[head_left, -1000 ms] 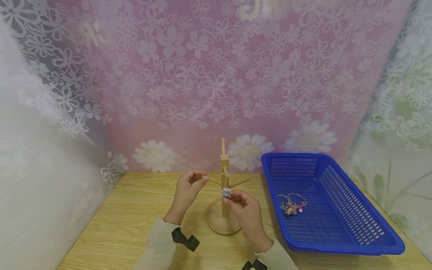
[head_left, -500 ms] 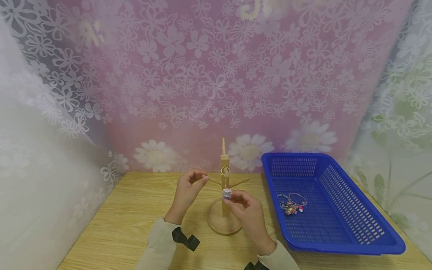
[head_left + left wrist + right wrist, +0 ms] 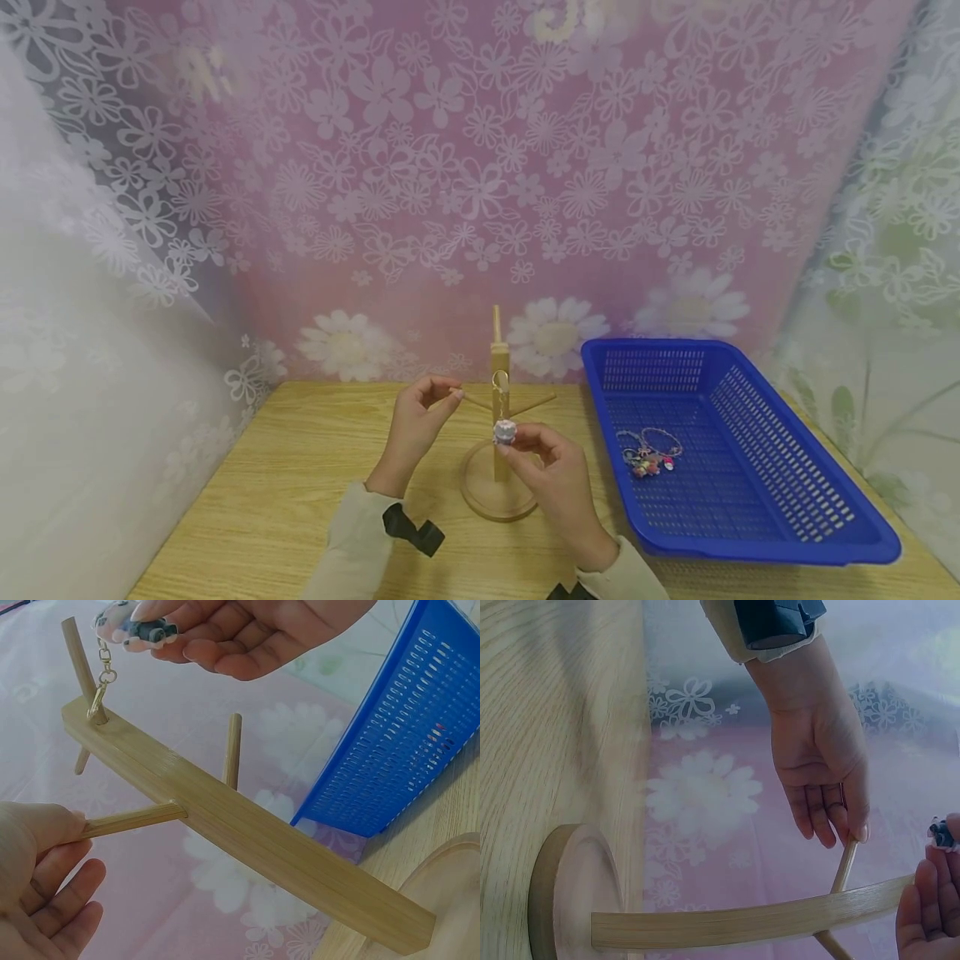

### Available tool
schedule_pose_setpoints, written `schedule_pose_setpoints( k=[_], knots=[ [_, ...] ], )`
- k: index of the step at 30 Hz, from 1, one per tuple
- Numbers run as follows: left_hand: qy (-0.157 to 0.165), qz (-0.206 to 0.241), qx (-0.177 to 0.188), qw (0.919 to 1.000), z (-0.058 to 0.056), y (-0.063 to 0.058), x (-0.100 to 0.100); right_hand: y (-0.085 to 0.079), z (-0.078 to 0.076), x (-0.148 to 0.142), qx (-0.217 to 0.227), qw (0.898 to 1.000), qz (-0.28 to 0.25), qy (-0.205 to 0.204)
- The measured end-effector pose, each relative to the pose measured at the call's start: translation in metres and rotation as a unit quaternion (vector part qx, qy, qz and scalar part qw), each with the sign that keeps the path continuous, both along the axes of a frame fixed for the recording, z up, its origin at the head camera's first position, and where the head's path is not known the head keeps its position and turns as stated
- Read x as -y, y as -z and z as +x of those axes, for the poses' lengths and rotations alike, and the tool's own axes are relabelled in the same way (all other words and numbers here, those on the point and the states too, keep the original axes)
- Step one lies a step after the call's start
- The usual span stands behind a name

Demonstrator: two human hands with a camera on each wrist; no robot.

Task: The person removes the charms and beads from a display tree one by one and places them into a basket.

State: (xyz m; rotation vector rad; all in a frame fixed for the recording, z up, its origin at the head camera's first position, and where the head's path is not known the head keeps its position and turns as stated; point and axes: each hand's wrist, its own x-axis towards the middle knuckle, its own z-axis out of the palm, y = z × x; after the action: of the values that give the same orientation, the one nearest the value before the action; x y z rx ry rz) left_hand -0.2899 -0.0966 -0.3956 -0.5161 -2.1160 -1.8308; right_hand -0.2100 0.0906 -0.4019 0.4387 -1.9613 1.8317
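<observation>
A wooden stand [image 3: 500,362] with a round base [image 3: 483,500] and several pegs stands mid-table. From its near upper peg hangs a keychain by its gold clasp [image 3: 97,712]. My right hand [image 3: 555,483] pinches the keychain's small charm [image 3: 505,432] between thumb and fingers, just in front of the post. In the left wrist view the charm [image 3: 124,626] looks pale with a dark part, its detail partly covered by fingers. My left hand [image 3: 420,429] pinches the tip of a lower side peg [image 3: 139,820] between thumb and forefinger, its other fingers loosely bent.
A blue plastic basket [image 3: 750,552] stands at the right of the wooden table [image 3: 300,483]. Several beaded bracelets or charms [image 3: 648,462] lie in its left part. A pink flowered cloth [image 3: 480,167] hangs behind the table.
My right hand has shifted very slightly right and down, and the charm in its fingers has turned and tilted. My left hand stays on the peg.
</observation>
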Motion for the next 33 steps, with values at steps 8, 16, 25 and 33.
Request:
schedule_pose_setpoints(
  k=[8, 16, 25, 33],
  knots=[
    [0.002, 0.000, -0.002, 1.0000, 0.000, 0.000, 0.000, -0.001, 0.003, 0.000, -0.028, 1.000, 0.009, -0.007],
    [0.001, 0.000, -0.004, 1.0000, -0.001, 0.001, -0.001, -0.002, 0.008, 0.000, -0.054, 0.998, -0.003, -0.029],
    [-0.001, 0.010, 0.004, 0.9999, 0.000, 0.001, -0.002, -0.005, 0.011, 0.000, -0.118, 0.992, -0.008, -0.045],
    [-0.009, 0.008, -0.006, 0.9999, 0.000, 0.001, -0.002, -0.008, 0.015, -0.001, -0.134, 0.989, -0.015, -0.064]
  ],
)
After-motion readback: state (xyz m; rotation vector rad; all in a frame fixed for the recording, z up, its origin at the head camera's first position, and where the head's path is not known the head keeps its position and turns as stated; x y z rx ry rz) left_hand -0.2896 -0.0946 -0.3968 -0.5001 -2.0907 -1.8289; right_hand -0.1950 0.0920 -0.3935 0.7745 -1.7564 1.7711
